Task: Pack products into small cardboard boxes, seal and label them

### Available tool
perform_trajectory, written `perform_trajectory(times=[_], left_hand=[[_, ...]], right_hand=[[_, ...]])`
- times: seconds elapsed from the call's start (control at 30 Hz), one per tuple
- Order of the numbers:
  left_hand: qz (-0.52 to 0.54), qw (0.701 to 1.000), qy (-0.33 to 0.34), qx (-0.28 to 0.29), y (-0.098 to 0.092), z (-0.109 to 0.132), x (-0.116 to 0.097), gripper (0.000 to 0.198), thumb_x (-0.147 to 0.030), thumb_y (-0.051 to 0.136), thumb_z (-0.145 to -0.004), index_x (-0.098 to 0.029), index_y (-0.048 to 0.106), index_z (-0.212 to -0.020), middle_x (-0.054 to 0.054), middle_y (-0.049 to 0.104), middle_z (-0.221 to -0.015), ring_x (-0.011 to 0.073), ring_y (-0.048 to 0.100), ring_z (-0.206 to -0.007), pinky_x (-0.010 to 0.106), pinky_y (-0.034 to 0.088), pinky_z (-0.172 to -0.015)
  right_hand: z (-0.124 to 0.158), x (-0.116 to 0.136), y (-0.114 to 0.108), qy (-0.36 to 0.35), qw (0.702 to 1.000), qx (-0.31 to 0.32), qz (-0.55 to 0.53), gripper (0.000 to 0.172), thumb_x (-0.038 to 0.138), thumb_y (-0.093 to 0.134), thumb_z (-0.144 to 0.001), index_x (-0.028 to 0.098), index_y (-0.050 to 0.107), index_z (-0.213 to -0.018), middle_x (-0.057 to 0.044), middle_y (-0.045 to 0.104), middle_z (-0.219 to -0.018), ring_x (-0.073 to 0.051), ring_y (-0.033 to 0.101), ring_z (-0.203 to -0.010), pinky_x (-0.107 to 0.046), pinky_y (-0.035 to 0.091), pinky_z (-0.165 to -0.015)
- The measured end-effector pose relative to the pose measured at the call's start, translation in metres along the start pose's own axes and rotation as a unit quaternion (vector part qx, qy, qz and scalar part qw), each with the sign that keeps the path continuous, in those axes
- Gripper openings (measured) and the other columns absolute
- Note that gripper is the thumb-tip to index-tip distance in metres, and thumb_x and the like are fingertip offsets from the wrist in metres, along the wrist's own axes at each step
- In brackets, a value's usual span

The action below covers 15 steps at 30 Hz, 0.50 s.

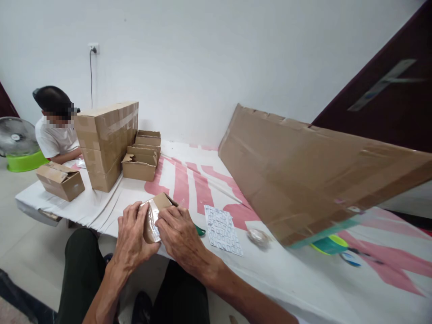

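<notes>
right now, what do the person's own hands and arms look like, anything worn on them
The left hand and right hand are ungloved, with no ring or watch visible. The left forearm and right forearm show no sleeve along their visible length.

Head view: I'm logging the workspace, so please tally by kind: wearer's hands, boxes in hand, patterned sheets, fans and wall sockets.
Wearer's left hand and right hand: 2
Box in hand: 1
Patterned sheet: 1
Fan: 1
Wall socket: 1
Total: 6
</notes>
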<state>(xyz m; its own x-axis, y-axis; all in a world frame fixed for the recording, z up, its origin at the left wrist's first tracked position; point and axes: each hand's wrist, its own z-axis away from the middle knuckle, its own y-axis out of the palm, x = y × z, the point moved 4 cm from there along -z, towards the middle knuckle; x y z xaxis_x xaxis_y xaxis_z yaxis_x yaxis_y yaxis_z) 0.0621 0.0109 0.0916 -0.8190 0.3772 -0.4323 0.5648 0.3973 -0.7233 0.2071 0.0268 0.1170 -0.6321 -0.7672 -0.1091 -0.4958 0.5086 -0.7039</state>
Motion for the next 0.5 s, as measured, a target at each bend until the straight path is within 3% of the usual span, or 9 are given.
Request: perform_trajectory(times=[0.23, 0.5], left_hand=[[0.002, 1.000, 0.005, 0.011, -0.0014, 0.0002, -0.0005, 0.092, -0.019, 0.073, -0.068, -0.020, 0.040, -0.154, 0.021, 0.052, -0.150, 0.0411, 0.048, -0.140, 0.057, 0.046, -0.105], [-0.009, 1.000, 0.008, 0.001, -0.0006, 0.0007, -0.0024, 0.092, -0.018, 0.074, -0.068, -0.020, 0.041, -0.153, 0.020, 0.053, -0.149, 0.0406, 0.050, -0.138, 0.056, 0.047, -0.103]], right_hand=[[-0.0002, 0.0002, -0.0037, 0.003, 0.999, 0.048, -0.009, 0.016, 0.009, 0.057, -0.094, 0.021, 0.063, -0.084, -0.007, 0.064, -0.091, -0.025, 0.048, -0.093, -0.042, 0.036, -0.088], [0.0013, -0.0024, -0.0059, 0.002, 1.000, 0.021, -0.016, 0.018, 0.009, 0.057, -0.096, 0.019, 0.063, -0.082, -0.007, 0.063, -0.089, -0.024, 0.048, -0.091, -0.040, 0.035, -0.086]])
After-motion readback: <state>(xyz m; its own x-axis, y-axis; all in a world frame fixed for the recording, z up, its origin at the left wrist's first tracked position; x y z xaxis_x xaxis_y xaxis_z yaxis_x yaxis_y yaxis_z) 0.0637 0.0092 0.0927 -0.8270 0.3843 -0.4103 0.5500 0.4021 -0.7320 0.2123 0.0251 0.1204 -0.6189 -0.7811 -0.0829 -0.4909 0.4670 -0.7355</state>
